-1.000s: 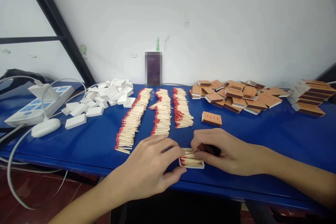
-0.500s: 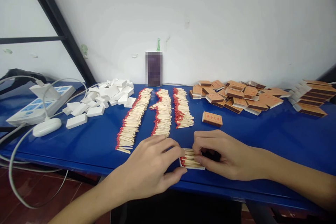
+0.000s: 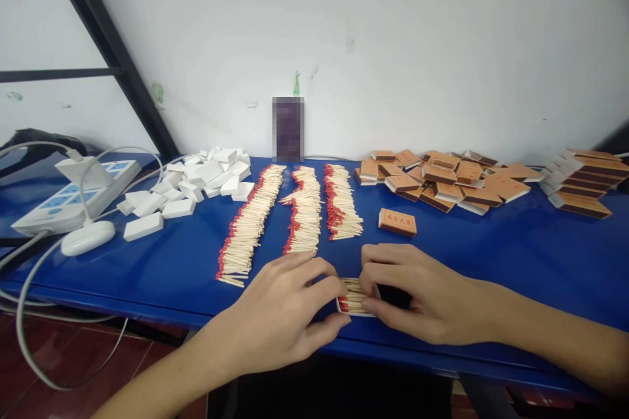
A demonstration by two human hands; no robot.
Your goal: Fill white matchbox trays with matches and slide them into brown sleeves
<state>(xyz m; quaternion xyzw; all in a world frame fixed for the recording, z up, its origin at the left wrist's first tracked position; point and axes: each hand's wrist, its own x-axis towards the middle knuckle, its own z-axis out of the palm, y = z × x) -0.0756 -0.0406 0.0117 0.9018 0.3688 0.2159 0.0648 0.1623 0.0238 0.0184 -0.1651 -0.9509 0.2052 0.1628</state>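
A small white tray of red-tipped matches (image 3: 352, 297) lies near the front edge of the blue table (image 3: 491, 255). My left hand (image 3: 285, 314) pinches the tray's left end between thumb and fingers. My right hand (image 3: 417, 291) is closed over the tray's right end, covering most of it; what lies under its fingers is hidden. Just behind my hands, three rows of loose matches (image 3: 299, 209) run away from me. A single orange matchbox sleeve (image 3: 397, 222) sits just beyond my right hand.
A pile of white inner trays (image 3: 196, 183) lies at the back left, beside a power strip (image 3: 69, 196) with white cables and an adapter (image 3: 87, 237). Orange matchboxes (image 3: 442, 180) are heaped at the back right, with more stacked (image 3: 582, 186) at the far right.
My right hand has slid leftward over the tray, so less of the matches shows now. My left hand has held its place.
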